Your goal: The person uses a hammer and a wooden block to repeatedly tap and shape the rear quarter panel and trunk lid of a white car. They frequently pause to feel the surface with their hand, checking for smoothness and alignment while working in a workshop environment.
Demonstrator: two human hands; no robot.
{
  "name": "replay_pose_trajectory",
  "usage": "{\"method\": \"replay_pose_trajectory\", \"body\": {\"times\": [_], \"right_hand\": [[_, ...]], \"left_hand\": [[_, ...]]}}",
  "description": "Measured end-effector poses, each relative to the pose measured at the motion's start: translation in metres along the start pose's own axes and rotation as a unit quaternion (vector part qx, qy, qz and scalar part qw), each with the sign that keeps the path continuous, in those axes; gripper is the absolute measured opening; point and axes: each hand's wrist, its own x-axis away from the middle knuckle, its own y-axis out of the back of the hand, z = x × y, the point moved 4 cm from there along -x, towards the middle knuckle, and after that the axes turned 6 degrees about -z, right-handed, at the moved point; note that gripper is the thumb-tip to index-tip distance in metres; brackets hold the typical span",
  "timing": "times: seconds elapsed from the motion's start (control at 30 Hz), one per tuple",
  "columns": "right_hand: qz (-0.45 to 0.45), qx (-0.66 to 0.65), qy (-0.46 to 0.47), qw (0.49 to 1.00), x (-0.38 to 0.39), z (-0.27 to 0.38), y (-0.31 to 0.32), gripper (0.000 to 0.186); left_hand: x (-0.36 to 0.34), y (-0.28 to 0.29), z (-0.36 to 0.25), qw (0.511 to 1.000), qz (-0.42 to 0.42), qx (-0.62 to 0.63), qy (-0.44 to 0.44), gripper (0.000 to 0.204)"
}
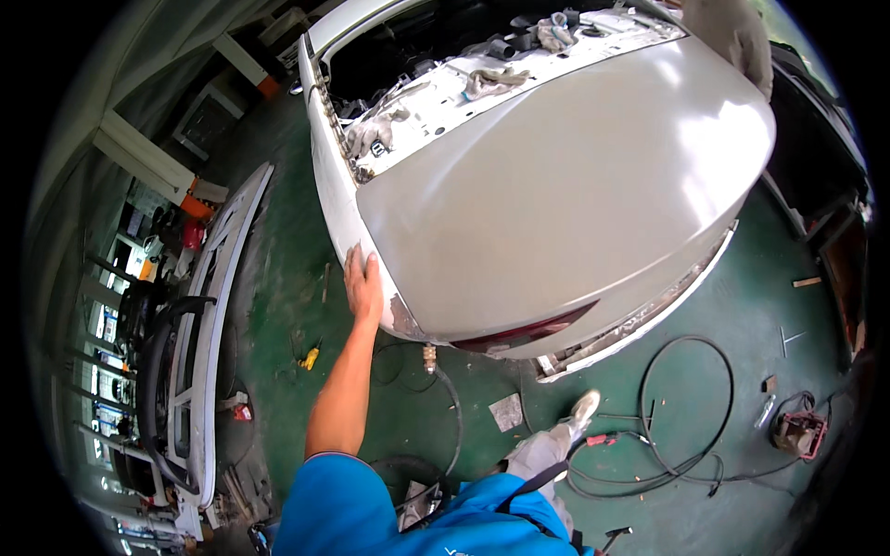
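Observation:
My left hand [362,281] lies flat, fingers apart, against the left rear corner of a white car body [556,185], just beside the grey sanded trunk lid. It holds nothing. My arm in a blue sleeve reaches up from the lower edge. My right hand is out of view. Under that corner an air hose [451,408] with a brass fitting hangs down to the green floor.
A detached white bumper [215,306] with black trim lies on the floor at left. Black cables [686,435] loop on the floor at right, near a small red tool [799,432]. Rags lie on the car's open rear shelf [491,82]. Another person stands at top right.

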Motion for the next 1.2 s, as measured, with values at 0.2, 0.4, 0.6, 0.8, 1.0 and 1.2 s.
{"method": "replay_pose_trajectory", "body": {"times": [0.2,0.4,0.6,0.8,1.0,1.2], "right_hand": [[0.028,0.019,0.019,0.999,-0.054,0.12,0.035,0.034],[0.059,0.066,-0.029,0.996,-0.162,0.176,0.077,0.037],[-0.004,0.059,-0.073,0.996,-0.243,0.222,0.111,0.033],[-0.086,0.095,-0.049,0.991,-0.278,0.266,0.127,0.026],[-0.06,0.249,0.043,0.966,-0.284,0.305,0.168,0.043],[-0.035,0.436,0.147,0.887,-0.296,0.395,0.189,0.063]], "left_hand": [[0.006,0.009,0.027,0.999,-0.046,0.004,0.018,0.045],[0.008,0.016,0.023,0.99,-0.045,-0.006,0.133,0.046],[0.007,0.004,0.001,0.979,-0.015,0.019,0.204,0.053],[0.004,0.002,0.004,0.976,0.001,0.028,0.215,0.06],[0.002,-0.005,0.008,0.969,0.025,0.01,0.244,0.06],[-0.051,-0.007,0.012,0.98,0.034,-0.132,0.148,0.07]]}}
